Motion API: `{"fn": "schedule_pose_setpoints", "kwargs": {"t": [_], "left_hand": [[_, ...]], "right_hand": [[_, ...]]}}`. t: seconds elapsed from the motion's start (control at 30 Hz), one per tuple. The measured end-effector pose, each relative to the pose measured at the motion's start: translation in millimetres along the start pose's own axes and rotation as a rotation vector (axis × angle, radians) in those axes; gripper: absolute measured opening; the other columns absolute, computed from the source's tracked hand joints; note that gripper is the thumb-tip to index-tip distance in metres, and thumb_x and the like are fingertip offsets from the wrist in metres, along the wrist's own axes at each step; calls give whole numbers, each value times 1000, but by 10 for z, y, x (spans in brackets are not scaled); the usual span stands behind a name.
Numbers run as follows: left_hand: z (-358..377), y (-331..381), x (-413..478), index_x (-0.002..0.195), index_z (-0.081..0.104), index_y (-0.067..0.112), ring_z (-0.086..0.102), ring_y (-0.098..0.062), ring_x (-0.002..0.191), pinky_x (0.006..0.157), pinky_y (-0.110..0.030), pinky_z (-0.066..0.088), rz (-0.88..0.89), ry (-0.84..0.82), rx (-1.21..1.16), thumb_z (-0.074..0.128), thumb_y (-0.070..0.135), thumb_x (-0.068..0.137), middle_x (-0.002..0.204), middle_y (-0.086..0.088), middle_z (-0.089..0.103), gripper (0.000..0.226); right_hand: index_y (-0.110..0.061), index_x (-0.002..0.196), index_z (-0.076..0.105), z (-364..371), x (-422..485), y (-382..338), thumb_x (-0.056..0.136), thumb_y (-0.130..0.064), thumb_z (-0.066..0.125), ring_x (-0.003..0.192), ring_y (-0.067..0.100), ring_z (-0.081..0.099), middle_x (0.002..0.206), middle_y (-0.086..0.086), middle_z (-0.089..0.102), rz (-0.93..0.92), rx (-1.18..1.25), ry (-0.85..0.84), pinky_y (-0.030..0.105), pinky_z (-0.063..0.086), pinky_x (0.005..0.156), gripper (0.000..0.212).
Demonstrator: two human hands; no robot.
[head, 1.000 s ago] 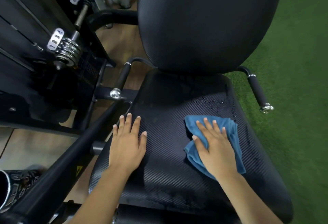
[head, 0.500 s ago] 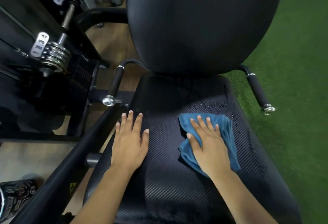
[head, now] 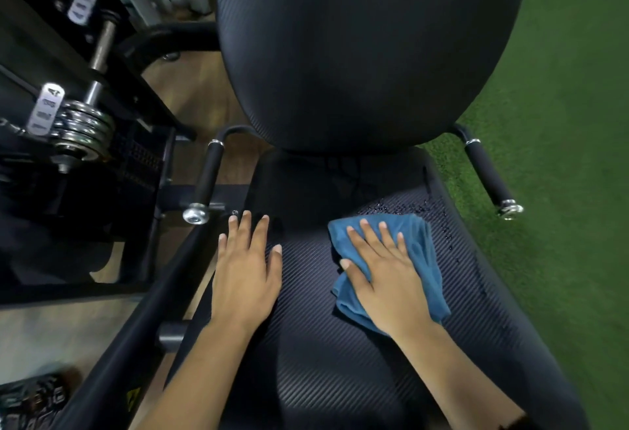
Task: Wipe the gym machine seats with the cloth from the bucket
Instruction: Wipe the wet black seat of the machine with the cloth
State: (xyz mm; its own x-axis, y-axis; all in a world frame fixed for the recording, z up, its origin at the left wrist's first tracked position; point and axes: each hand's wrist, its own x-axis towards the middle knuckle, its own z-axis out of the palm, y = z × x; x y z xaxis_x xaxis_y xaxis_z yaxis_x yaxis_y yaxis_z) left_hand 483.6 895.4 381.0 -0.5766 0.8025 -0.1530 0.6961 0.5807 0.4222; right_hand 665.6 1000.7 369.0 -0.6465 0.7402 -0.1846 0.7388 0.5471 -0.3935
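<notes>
Head view. Right hand [head: 384, 279], flat with fingers spread, presses a blue cloth [head: 418, 259] onto the black seat pad [head: 340, 361], right of frame centre; water droplets [head: 408, 207] lie just above the cloth. Left hand [head: 246, 273] rests flat and empty at the pad's left edge. Backrest [head: 357, 55] fills the upper centre.

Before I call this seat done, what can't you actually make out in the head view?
- Seat surface under the cloth and both hands: covered.
- Seat's near edge: cut off by the bottom of the frame.
- Bucket: nowhere in the head view.
- Writing on the weight tag: too small and blurred.
- Backrest top: cut off by the upper edge.
</notes>
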Motion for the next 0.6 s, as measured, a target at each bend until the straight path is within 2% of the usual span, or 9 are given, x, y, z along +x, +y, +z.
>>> {"fn": "schedule_pose_setpoints", "kwargs": {"t": [0.07, 0.17, 0.3, 0.47, 0.6], "left_hand": [[36, 27, 40, 145, 32, 13, 6, -25, 146, 117, -40, 6, 7, -3, -6, 43, 29, 97, 155, -12, 21, 52], [98, 97, 69, 145, 32, 13, 7, -26, 146, 117, -41, 7, 18, -20, -10, 32, 36, 96, 155, -12, 22, 54], [114, 111, 67, 146, 32, 14, 8, -26, 145, 116, -40, 7, 35, -45, 10, 27, 41, 91, 155, -12, 22, 61], [108, -21, 66, 146, 31, 14, 7, -26, 146, 117, -41, 8, 3, -55, 39, 35, 34, 98, 155, -12, 21, 52], [163, -20, 51, 146, 32, 15, 7, -26, 145, 117, -42, 8, -8, -69, 29, 39, 31, 98, 155, -12, 21, 51]], "right_hand": [[-24, 145, 36, 20, 32, -43, 93, -53, 23, 144, 19, 11, 153, -2, 29, -43, -6, -22, 39, 3, 118, 61], [-29, 146, 32, -15, -169, -4, 95, -52, 26, 146, 12, 7, 155, -8, 24, -108, 35, -51, 34, 2, 119, 57], [-33, 144, 38, -51, -357, 63, 95, -54, 29, 144, 5, 10, 153, -14, 26, -56, 83, -6, 30, 3, 118, 54], [-26, 143, 39, -5, 122, -6, 90, -56, 22, 144, 16, 13, 153, -4, 30, 25, 45, 32, 31, -4, 116, 63], [-21, 140, 45, 61, 342, -154, 90, -49, 24, 142, 26, 24, 149, 4, 38, 44, -4, 29, 38, 3, 116, 61]]}}
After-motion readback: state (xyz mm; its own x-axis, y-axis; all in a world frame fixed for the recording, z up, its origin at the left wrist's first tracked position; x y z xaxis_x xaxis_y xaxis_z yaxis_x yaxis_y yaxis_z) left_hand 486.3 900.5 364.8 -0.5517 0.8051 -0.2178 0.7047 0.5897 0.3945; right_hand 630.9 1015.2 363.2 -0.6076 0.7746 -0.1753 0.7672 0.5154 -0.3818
